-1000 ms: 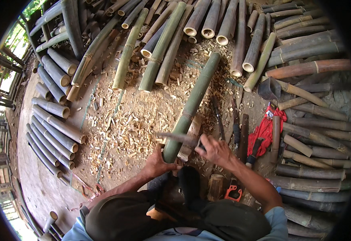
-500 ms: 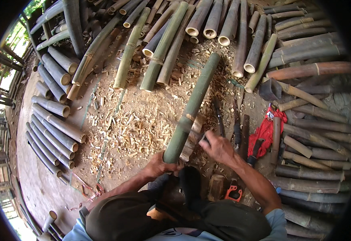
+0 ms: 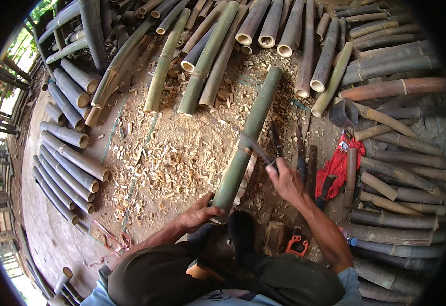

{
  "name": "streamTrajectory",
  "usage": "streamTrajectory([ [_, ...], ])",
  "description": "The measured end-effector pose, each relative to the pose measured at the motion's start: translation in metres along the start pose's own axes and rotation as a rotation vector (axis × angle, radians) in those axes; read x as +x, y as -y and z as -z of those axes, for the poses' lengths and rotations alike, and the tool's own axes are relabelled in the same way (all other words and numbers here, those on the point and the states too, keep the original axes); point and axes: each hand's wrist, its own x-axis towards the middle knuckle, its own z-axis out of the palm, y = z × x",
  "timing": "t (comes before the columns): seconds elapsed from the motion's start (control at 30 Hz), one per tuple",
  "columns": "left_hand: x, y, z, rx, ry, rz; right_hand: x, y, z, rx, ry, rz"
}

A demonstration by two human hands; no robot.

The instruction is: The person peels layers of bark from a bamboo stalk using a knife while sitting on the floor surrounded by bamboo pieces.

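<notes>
A green bamboo pole (image 3: 259, 113) slants away from me, its near end by my feet. My left hand (image 3: 201, 210) is closed round that near end. My right hand (image 3: 287, 179) grips a knife (image 3: 256, 148) by its handle, and the blade lies across the pole at the pale node ring. Partly hidden under the pole is a light wooden block (image 3: 247, 178). Dark long-handled tools (image 3: 300, 158) lie on the ground to the right of the pole.
Pale shavings (image 3: 167, 158) cover the ground. Cut bamboo lengths lie at the left (image 3: 72, 166), far side (image 3: 212, 58) and right (image 3: 396, 234). A red cloth (image 3: 335, 171), a wooden stump (image 3: 274, 237) and an orange handle (image 3: 297, 246) are on my right.
My right hand has moved farther away and slightly right with the knife, whose blade is now at the node. The pole's near end has shifted a little right.
</notes>
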Motion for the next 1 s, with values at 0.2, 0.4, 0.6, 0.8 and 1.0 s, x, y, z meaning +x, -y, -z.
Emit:
streamTrajectory([
  [0.2, -0.002, -0.009, -0.008, 0.102, -0.044, 0.008, -0.002, -0.01, -0.002, 0.018, -0.065, -0.13],
  [0.4, -0.005, -0.011, -0.009, 0.148, -0.095, -0.029, -0.014, 0.005, -0.002, -0.003, 0.085, 0.154],
  [0.6, -0.005, -0.016, -0.001, 0.303, -0.188, -0.068, -0.011, 0.038, 0.003, 0.06, 0.245, -0.024],
  [0.8, -0.005, -0.033, -0.02, 0.457, -0.185, -0.036, 0.0, 0.016, 0.005, 0.008, 0.042, 0.085],
  [1.0, -0.006, -0.03, -0.016, 0.583, -0.235, -0.138, -0.002, 0.019, 0.004, 0.0, 0.127, -0.034],
])
